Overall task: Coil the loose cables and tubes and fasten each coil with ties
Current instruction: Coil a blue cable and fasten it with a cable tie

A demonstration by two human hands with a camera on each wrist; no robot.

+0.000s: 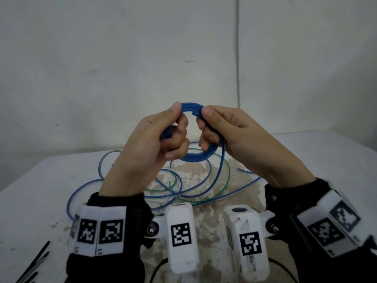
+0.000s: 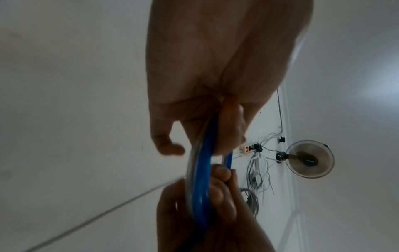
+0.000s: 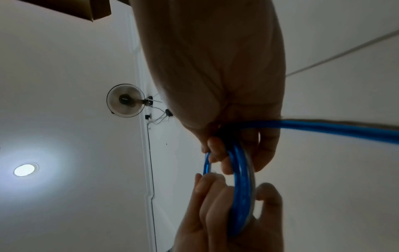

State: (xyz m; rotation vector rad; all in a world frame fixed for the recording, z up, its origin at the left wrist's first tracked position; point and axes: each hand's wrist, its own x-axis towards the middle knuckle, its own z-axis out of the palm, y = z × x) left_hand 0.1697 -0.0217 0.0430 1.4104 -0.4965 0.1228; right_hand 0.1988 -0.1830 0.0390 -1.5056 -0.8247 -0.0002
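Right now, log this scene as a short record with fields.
left hand: left hand grips one side of the blue coil
right hand: right hand grips the opposite side
coil: held above the table, no tie seen on it
loose tubes: blue tube and green tube lie tangled on the table
ties: black ties near the left edge

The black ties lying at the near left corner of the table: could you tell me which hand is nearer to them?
Left. The left hand, gripping the blue coil, is raised on the black ties' side; the right hand grips the coil's opposite side, farther away.
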